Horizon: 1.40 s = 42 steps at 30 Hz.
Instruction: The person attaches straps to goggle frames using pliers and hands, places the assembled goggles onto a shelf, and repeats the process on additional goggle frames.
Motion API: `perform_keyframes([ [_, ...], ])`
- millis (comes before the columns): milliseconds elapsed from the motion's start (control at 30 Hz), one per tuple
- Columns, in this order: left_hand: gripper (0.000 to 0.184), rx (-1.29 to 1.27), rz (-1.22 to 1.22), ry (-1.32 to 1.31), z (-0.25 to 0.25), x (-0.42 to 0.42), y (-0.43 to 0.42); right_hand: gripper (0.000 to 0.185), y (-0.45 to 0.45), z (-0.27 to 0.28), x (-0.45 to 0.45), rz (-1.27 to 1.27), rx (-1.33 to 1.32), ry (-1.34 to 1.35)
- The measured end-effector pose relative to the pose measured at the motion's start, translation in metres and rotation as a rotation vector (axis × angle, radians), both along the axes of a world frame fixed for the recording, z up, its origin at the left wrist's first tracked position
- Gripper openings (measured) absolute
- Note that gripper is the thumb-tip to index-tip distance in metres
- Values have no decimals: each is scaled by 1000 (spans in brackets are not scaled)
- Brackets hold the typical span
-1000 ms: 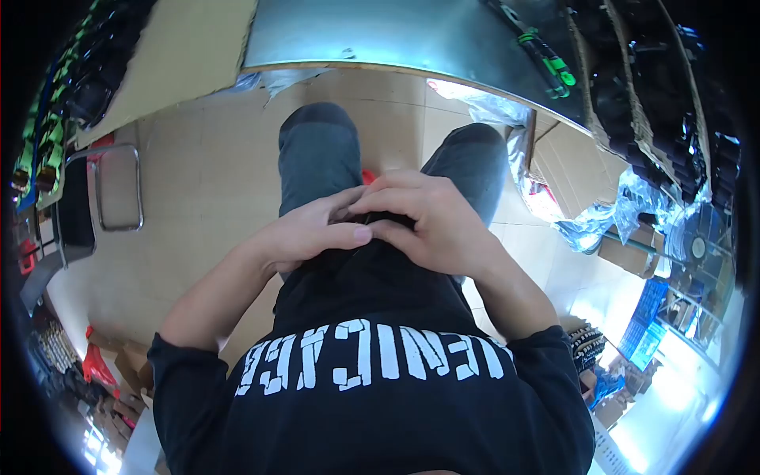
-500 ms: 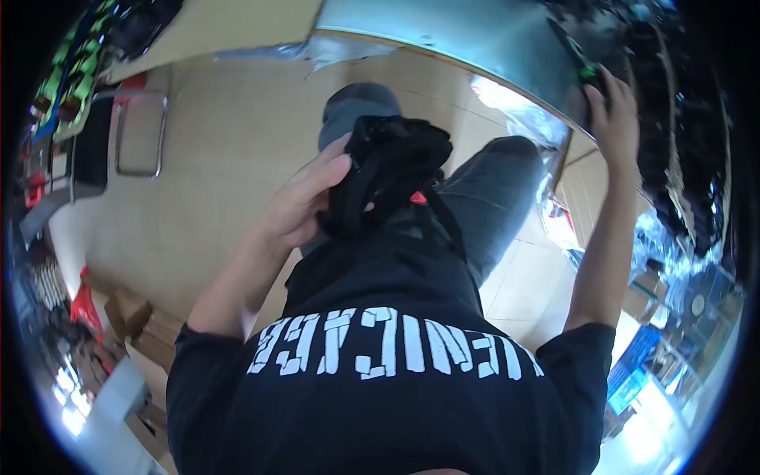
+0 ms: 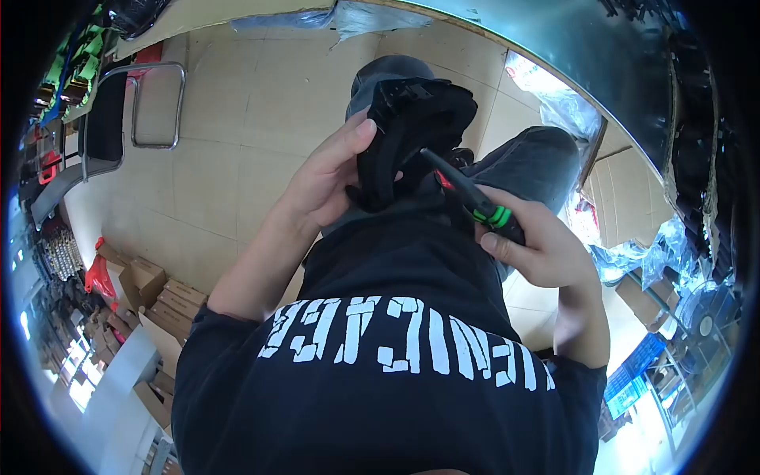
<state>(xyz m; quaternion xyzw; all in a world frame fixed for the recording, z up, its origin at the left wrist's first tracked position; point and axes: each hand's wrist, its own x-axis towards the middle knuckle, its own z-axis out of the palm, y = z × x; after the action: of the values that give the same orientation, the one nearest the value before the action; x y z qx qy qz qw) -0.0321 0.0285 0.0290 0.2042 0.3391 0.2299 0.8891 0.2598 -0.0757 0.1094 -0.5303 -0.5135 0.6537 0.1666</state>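
My left hand [image 3: 336,170] grips a black, curved, padded-looking item [image 3: 431,119] by its left side, above my lap. Its exact kind is unclear; dark folds and straps hide much of its inside. In my right hand [image 3: 542,241] is a slim black tapered tool [image 3: 467,188] with bright green bands near its grip. The tool points up and left, and its narrow end lies over or close to the black item's lower right part; I cannot tell whether they touch. A small red piece [image 3: 444,180] shows beside the tool.
A glossy teal-topped table [image 3: 538,32] curves across the upper right, with dark items along its right side. Left stands a metal-framed chair [image 3: 107,119]. Cardboard boxes [image 3: 170,305] and a red bag [image 3: 99,277] sit lower left. Clear plastic wrap [image 3: 657,253] lies at right.
My right hand has come from the tabletop down and left to my lap, bringing the green-banded tool with it. My left hand still holds the black item, now slightly higher and farther right in view.
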Motion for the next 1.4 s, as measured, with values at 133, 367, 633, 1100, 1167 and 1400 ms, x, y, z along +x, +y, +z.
perform_keyframes([
  [133,62,21,4,8,1,4,-1,60,0,0,-2,111,-28,-88],
  [367,74,80,-5,-8,6,9,-3,61,10,-8,-3,249,16,-173],
  [633,87,99,-48,26,10,15,-9,57,22,1,-17,329,-1,-259],
  [1100,82,-16,-119,12,2,18,-11,51,12,8,-32,377,9,-371],
  [1167,80,21,-229,1,-11,19,-8,53,10,5,-32,366,-4,-355],
  [1400,93,217,-261,122,-23,26,-13,61,-3,-5,-21,310,104,-285],
])
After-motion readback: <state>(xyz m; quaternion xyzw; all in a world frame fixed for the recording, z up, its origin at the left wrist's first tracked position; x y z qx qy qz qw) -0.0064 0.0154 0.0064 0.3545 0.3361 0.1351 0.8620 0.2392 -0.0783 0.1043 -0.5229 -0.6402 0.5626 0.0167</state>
